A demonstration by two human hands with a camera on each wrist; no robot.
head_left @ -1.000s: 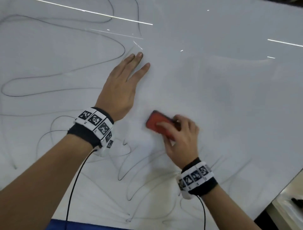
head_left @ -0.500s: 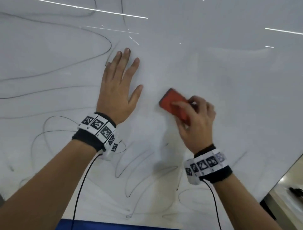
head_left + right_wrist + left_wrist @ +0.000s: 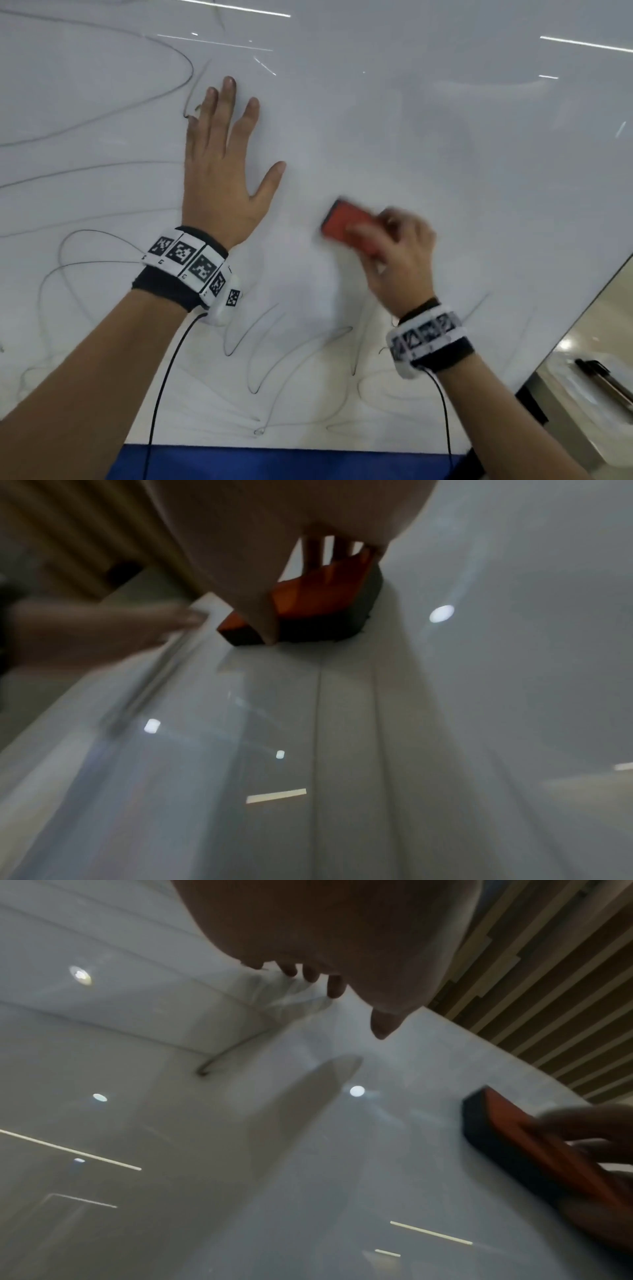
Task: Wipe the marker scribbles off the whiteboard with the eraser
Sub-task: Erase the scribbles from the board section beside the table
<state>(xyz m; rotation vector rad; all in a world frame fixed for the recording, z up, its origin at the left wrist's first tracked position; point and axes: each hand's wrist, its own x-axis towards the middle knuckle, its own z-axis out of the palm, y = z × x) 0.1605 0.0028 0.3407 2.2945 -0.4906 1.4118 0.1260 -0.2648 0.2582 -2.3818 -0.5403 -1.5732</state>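
A glossy whiteboard (image 3: 428,144) fills the head view. Thin grey marker scribbles (image 3: 281,370) loop across its lower part, and more scribbles (image 3: 102,113) run along its left side. My right hand (image 3: 394,246) grips a red eraser (image 3: 346,222) with a black felt pad and holds it against the board, blurred by motion. The right wrist view shows the eraser (image 3: 322,599) with the felt on the board and fingers over its top. My left hand (image 3: 222,164) lies flat on the board, fingers spread, to the left of the eraser. The eraser (image 3: 520,1145) shows at the right of the left wrist view.
The board's right edge (image 3: 582,308) runs diagonally at the lower right; beyond it a black marker (image 3: 603,380) lies on a pale surface. A blue band (image 3: 274,462) borders the board's bottom edge. Cables hang from both wrist bands.
My right hand has swept the eraser up and right across the board, then back down. The left hand has turned from slanting right to pointing straight up, staying flat on the board.
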